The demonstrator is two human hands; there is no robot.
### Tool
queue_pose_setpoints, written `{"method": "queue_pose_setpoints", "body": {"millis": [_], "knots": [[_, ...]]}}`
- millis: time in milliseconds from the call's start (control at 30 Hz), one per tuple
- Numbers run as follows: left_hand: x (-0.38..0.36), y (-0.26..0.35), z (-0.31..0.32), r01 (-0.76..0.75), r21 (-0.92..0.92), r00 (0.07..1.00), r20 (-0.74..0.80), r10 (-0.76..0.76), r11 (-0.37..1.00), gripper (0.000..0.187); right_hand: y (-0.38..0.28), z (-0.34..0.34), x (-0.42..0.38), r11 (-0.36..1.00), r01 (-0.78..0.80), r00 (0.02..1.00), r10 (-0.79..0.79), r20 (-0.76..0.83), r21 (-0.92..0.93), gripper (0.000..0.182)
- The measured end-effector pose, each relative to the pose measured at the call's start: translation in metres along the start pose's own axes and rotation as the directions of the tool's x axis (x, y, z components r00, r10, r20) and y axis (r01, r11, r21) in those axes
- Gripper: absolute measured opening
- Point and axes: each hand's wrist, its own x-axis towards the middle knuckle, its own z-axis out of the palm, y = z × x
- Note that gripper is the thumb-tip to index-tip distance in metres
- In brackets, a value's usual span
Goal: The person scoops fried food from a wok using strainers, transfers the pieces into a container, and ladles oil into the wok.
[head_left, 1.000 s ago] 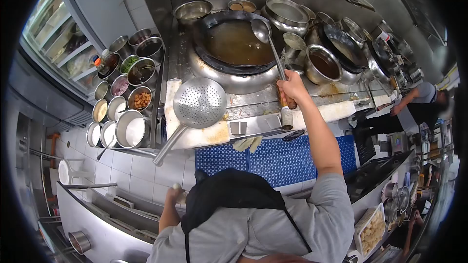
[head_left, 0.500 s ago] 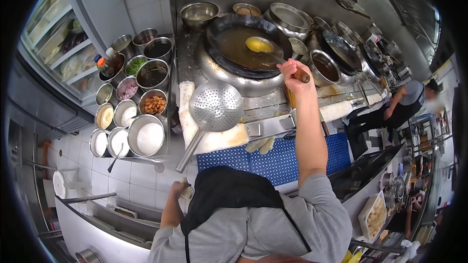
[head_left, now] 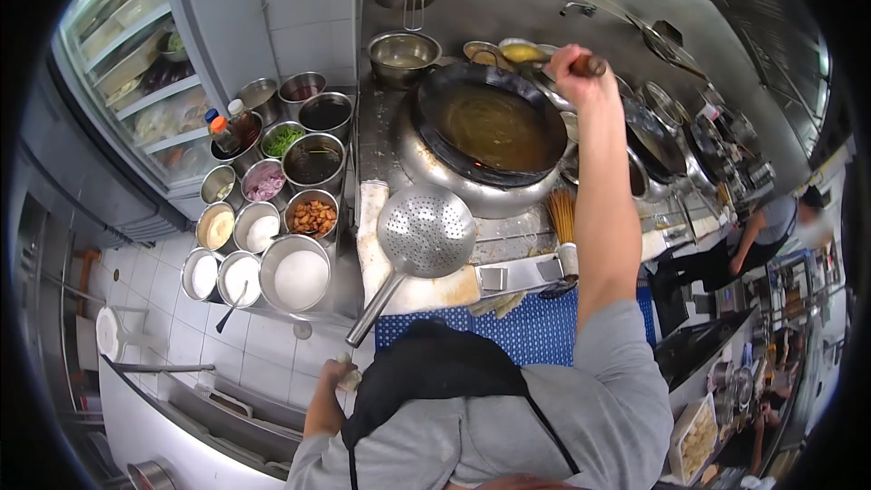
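Observation:
My right hand [head_left: 581, 78] is closed round the wooden handle of a ladle [head_left: 524, 52]. The ladle's bowl holds yellow liquid and is above the back rim of a black wok [head_left: 422, 122]. Dark oil [head_left: 490, 127] lies in the wok. Low beside my apron, my left hand [head_left: 338, 371] grips a pale cloth [head_left: 350, 381]. A perforated strainer [head_left: 426, 230] rests at the stove's front edge, its handle pointing toward me, with neither hand on it.
Metal pots of seasonings [head_left: 311, 217] stand at the left. A bamboo brush [head_left: 562, 214] is right of the wok's front. Bowls [head_left: 404, 56] line the back. Another person [head_left: 758, 234] is at the far right.
My right hand has lifted the ladle from over the oil to behind the wok's rim. The camera view has shifted, and the bamboo brush shows more fully.

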Motion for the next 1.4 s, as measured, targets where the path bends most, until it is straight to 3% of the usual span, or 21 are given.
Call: {"method": "queue_pose_setpoints", "body": {"millis": [67, 167, 200, 233, 333, 367, 467, 567, 600, 700, 800, 867, 900, 933, 1033, 1067, 1167, 1200, 1267, 1300, 1400], "knots": [[0.035, -0.043, 0.016, -0.182, 0.131, 0.983, -0.006, 0.185, 0.974, 0.052, -0.007, 0.037, 0.020, 1.000, 0.009, 0.999, -0.010, 0.037, 0.020, 0.012], [-0.092, 0.018, 0.004, 0.035, -0.392, 0.991, -0.105, -0.083, 0.919, 0.044, -0.023, 0.093, 0.065, 0.998, 0.053, 0.992, -0.049, 0.114, -0.028, 0.018], [-0.075, -0.006, 0.020, -0.069, -0.448, 0.983, -0.183, -0.016, 0.891, 0.038, -0.029, 0.113, 0.082, 0.997, 0.056, 0.989, -0.048, 0.137, -0.055, 0.020], [-0.085, 0.000, 0.021, -0.014, -0.460, 0.982, -0.174, -0.075, 0.888, 0.039, -0.031, 0.130, 0.096, 0.997, 0.048, 0.986, -0.038, 0.161, -0.058, 0.014], [-0.145, 0.033, 0.027, 0.093, -0.548, 0.965, -0.155, -0.210, 0.831, 0.040, -0.028, 0.167, 0.138, 0.997, 0.010, 0.972, 0.009, 0.236, -0.077, 0.064], [-0.164, 0.043, 0.029, 0.115, -0.585, 0.957, -0.152, -0.247, 0.803, 0.040, -0.032, 0.180, 0.151, 0.991, -0.069, 0.980, 0.090, 0.178, -0.117, 0.059], [-0.174, 0.036, 0.053, 0.151, -0.602, 0.928, -0.188, -0.323, 0.784, 0.040, -0.021, 0.194, 0.209, 0.990, -0.097, 0.980, 0.114, 0.166, -0.107, 0.034], [-0.219, 0.065, 0.058, 0.167, -0.628, 0.907, -0.204, -0.368, 0.760, 0.039, 0.013, 0.175, 0.224, 0.977, 0.039, 0.963, 0.020, 0.269, -0.211, 0.014], [-0.229, 0.071, 0.060, 0.150, -0.640, 0.906, -0.215, -0.364, 0.753, 0.039, 0.024, 0.166, 0.224, 0.923, 0.096, 0.961, 0.013, 0.278, -0.373, 0.012], [-0.238, 0.079, 0.063, 0.169, -0.631, 0.906, -0.203, -0.372, 0.757, 0.046, 0.046, 0.137, 0.220, 0.592, 0.269, 0.945, -0.010, 0.327, -0.760, 0.010], [-0.184, 0.029, 0.077, 0.211, -0.512, 0.893, -0.246, -0.378, 0.833, 0.047, 0.052, 0.111, 0.250, 0.025, 0.343, 0.939, -0.031, 0.342, -0.939, 0.009], [-0.161, 0.012, 0.077, 0.228, -0.433, 0.900, -0.249, -0.358, 0.872, 0.043, 0.051, 0.087, 0.239, -0.412, 0.373, 0.883, -0.118, 0.455, -0.832, 0.014], [-0.163, 0.033, 0.066, 0.228, -0.420, 0.910, -0.228, -0.345, 0.879, 0.041, 0.050, 0.077, 0.232, -0.622, 0.358, 0.816, -0.154, 0.557, -0.696, 0.018], [-0.164, 0.045, 0.057, 0.227, -0.407, 0.920, -0.208, -0.332, 0.885, 0.040, 0.053, 0.064, 0.211, -0.742, 0.362, 0.692, -0.192, 0.696, -0.564, 0.026], [-0.128, 0.044, 0.044, 0.056, -0.315, 0.989, -0.114, -0.096, 0.948, 0.040, 0.043, 0.037, 0.163, -0.828, 0.334, 0.622, -0.166, 0.765, -0.451, 0.027], [-0.094, 0.023, 0.047, -0.065, -0.171, 0.989, -0.143, 0.040, 0.983, 0.039, 0.040, 0.027, 0.140, -0.830, 0.327, 0.619, -0.173, 0.766, -0.452, 0.028], [-0.106, 0.067, 0.025, -0.024, -0.188, 0.987, -0.160, -0.006, 0.982, 0.041, 0.029, -0.013, 0.075, -0.727, 0.320, 0.681, -0.268, 0.681, -0.607, 0.025], [-0.058, 0.030, 0.033, -0.206, -0.080, 0.977, -0.075, 0.200, 0.975, 0.044, 0.026, -0.027, 0.053, -0.680, 0.302, 0.715, -0.302, 0.630, -0.668, 0.023], [-0.052, 0.039, 0.031, -0.047, -0.136, 0.999, -0.031, 0.043, 0.990, 0.045, 0.020, -0.058, 0.012, -0.539, 0.216, 0.808, -0.369, 0.459, -0.814, 0.021], [-0.049, 0.047, 0.026, 0.032, -0.154, 0.999, -0.011, -0.034, 0.988, 0.046, 0.015, -0.077, -0.002, -0.492, 0.248, 0.822, -0.348, 0.450, -0.835, 0.019], [-0.040, 0.043, 0.017, -0.212, 0.123, 0.977, 0.061, 0.205, 0.970, 0.047, 0.003, -0.126, -0.035, -0.395, 0.126, 0.891, -0.357, 0.279, -0.910, 0.016]]}}
